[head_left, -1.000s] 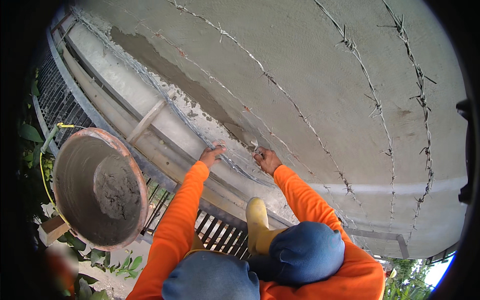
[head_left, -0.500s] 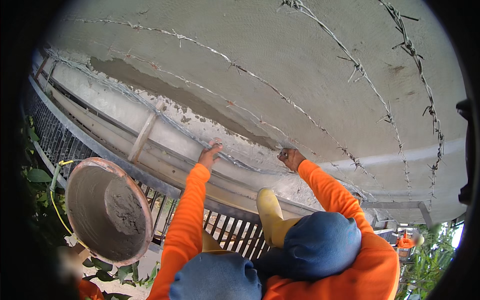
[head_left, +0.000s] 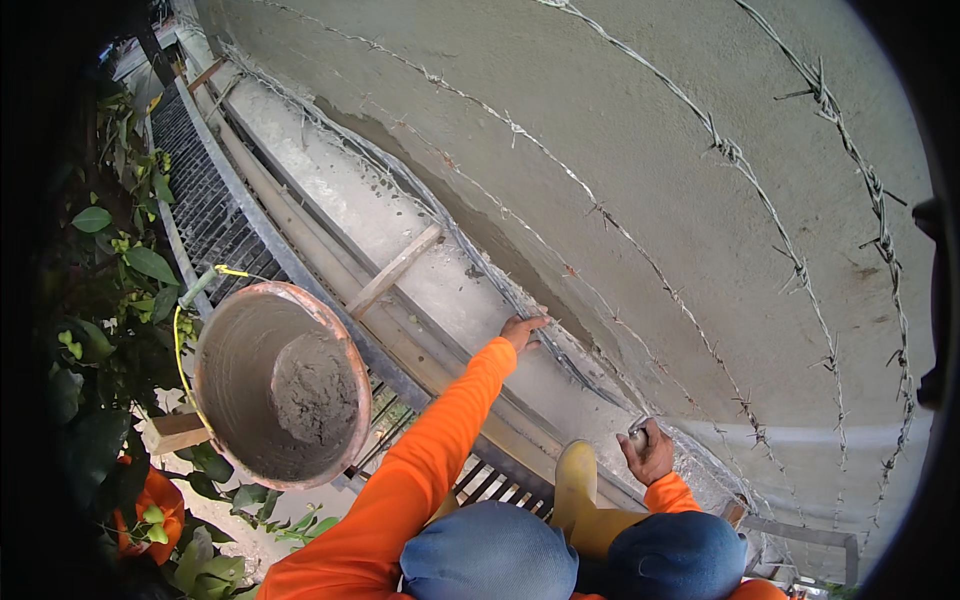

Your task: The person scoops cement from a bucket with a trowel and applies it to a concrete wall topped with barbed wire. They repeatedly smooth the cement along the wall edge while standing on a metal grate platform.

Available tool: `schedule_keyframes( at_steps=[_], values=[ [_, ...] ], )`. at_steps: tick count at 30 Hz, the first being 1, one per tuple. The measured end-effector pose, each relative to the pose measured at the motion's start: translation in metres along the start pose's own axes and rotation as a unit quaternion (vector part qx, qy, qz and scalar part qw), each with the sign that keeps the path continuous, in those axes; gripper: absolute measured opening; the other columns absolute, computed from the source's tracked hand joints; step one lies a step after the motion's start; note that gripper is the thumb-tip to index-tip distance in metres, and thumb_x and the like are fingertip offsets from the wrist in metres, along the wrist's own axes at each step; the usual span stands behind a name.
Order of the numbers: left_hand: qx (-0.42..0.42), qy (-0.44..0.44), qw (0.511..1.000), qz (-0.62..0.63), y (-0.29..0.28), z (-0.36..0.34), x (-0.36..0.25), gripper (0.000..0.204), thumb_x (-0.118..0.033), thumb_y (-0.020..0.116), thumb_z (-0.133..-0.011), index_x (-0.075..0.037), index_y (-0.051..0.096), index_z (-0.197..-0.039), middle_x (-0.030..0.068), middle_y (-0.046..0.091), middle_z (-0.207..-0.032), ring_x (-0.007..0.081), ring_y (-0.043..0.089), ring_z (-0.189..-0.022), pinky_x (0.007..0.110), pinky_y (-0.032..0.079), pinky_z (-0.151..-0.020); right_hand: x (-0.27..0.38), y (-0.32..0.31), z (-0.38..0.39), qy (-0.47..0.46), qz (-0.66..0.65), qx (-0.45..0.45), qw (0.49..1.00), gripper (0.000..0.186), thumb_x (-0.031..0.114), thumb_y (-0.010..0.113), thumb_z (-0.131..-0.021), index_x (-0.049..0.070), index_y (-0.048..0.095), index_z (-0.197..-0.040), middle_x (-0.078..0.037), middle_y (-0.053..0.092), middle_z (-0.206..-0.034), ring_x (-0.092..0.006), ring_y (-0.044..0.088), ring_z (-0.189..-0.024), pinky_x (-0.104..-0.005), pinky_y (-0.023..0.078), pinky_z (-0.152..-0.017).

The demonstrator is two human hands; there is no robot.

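Observation:
My left hand (head_left: 523, 332) curls its fingers over a bundle of grey cables (head_left: 440, 212) that runs along the foot of a grey plastered wall (head_left: 640, 130). Closed round a handle with a rounded end, my right hand (head_left: 654, 455) holds what looks like a small trowel (head_left: 638, 438) low against the wall, past the cables. Most of its blade is hidden by the hand. Darker, wet-looking mortar (head_left: 490, 235) forms a strip along the wall's lower edge, beside a pale concrete ledge (head_left: 340, 180).
Strands of barbed wire (head_left: 600, 210) stretch across the wall, close to my hands. A bucket (head_left: 215, 375) with grey mortar stands at left on a metal grating. A wooden crosspiece (head_left: 395, 270) spans the ledge. My yellow boot (head_left: 575, 480) is below; leafy plants (head_left: 150, 265) grow at left.
The view has swung, so the bucket and wall appear turned and further right. My right hand has come lower and closer to my knee. My left hand remains at the cables.

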State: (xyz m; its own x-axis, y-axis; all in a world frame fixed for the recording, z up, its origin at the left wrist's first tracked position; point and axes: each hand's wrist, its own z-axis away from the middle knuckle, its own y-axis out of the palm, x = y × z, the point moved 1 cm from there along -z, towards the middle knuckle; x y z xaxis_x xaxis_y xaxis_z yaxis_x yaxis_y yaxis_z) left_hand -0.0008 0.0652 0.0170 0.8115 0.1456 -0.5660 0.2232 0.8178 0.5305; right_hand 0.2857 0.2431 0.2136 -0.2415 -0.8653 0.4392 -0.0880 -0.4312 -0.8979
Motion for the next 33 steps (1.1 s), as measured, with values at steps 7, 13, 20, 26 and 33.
schedule_keyframes(
  at_steps=[7, 13, 20, 26, 33],
  values=[
    [-0.162, 0.05, 0.983, 0.076, 0.0, 0.096, 0.011, 0.062, -0.037, 0.072, -0.092, -0.018, 0.047, -0.146, 0.0054, 0.061, -0.134, 0.0218, 0.05, -0.132, 0.047, 0.043, -0.101, 0.035, 0.042, 0.032, 0.028, -0.074, 0.051, 0.996, 0.033, 0.035, 0.072, -0.092, 0.009, 0.055, -0.103, -0.02, 0.068, -0.076, -0.0434, 0.067, -0.069, -0.0484, 0.054, -0.063],
    [-0.009, 0.178, 0.984, 0.014, -0.036, 0.301, -0.022, 0.034, -0.034, 0.061, -0.101, -0.001, 0.063, -0.106, 0.0146, 0.069, -0.104, 0.0278, 0.066, -0.108, 0.038, 0.05, -0.095, 0.067, 0.042, 0.004, 0.034, -0.072, 0.121, 0.989, 0.031, 0.033, 0.067, -0.096, 0.008, 0.054, -0.111, -0.023, 0.07, -0.087, -0.0457, 0.068, -0.08, -0.0498, 0.054, -0.073],
    [-0.534, 0.565, 0.574, -0.257, -0.173, 0.51, -0.151, 0.042, -0.012, 0.064, -0.1, 0.002, 0.052, -0.137, 0.0165, 0.06, -0.133, 0.0237, 0.057, -0.121, 0.037, 0.044, -0.104, 0.201, 0.007, -0.114, -0.285, -0.088, 0.171, 0.939, 0.031, 0.029, 0.064, -0.097, 0.007, 0.06, -0.118, -0.016, 0.069, -0.102, -0.0389, 0.069, -0.086, -0.0466, 0.055, -0.074],
    [-0.484, 0.422, 0.714, -0.279, -0.264, 0.462, -0.167, 0.07, -0.032, 0.07, -0.096, 0.003, 0.042, -0.15, 0.0242, 0.054, -0.143, 0.0305, 0.054, -0.13, 0.038, 0.038, -0.113, 0.349, -0.015, -0.162, -0.457, 0.114, 0.177, 0.864, 0.025, 0.027, 0.062, -0.096, 0.007, 0.063, -0.112, -0.015, 0.067, -0.09, -0.0343, 0.069, -0.077, -0.0458, 0.054, -0.067],
    [-0.403, 0.351, 0.828, -0.172, -0.246, 0.462, -0.196, 0.071, -0.035, 0.065, -0.1, 0.004, 0.039, -0.152, 0.0172, 0.056, -0.141, 0.0215, 0.054, -0.126, 0.031, 0.036, -0.112, 0.412, 0.035, -0.163, -0.601, 0.167, 0.111, 0.774, 0.026, 0.024, 0.058, -0.094, 0.001, 0.062, -0.106, -0.013, 0.067, -0.078, -0.0313, 0.069, -0.073, -0.0394, 0.055, -0.07]
  ],
)
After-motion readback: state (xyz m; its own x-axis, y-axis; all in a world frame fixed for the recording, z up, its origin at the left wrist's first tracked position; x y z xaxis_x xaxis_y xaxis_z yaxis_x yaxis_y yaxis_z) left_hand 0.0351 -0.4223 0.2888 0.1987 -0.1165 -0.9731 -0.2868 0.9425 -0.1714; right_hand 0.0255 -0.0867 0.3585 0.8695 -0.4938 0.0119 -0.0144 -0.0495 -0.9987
